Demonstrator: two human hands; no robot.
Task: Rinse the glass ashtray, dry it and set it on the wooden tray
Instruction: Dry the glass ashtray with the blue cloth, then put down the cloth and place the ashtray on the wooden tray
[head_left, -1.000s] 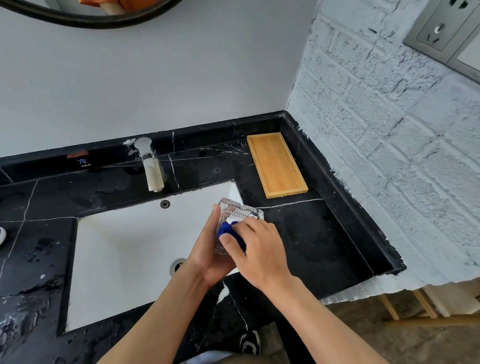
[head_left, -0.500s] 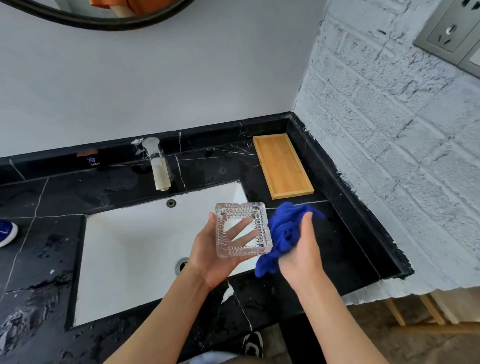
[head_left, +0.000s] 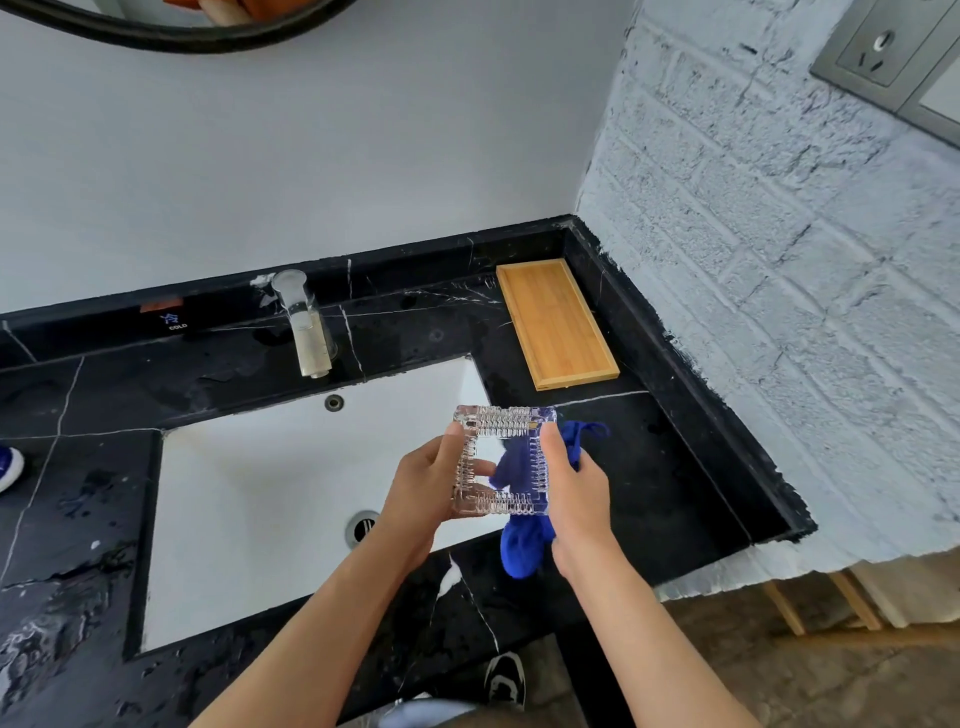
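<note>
A square clear glass ashtray (head_left: 500, 422) is held tilted up above the right edge of the white sink. My left hand (head_left: 423, 480) grips its left side, fingers behind the glass. My right hand (head_left: 575, 486) holds its right side with the thumb on the rim, and also clutches a blue cloth (head_left: 521, 548) that hangs below and shows through the glass. The wooden tray (head_left: 557, 323) lies bare on the black counter in the far right corner, apart from both hands.
A white basin (head_left: 249, 499) is set into the black marble counter (head_left: 649, 478), with a chrome faucet (head_left: 306, 325) behind it. A painted brick wall (head_left: 779, 286) borders the right side. A blue and white object (head_left: 8, 465) sits at the left edge.
A second ago my right hand was rubbing the cloth inside the ashtray. It pulled away to the right, and now it has come back to grip the ashtray's right side with the cloth behind.
</note>
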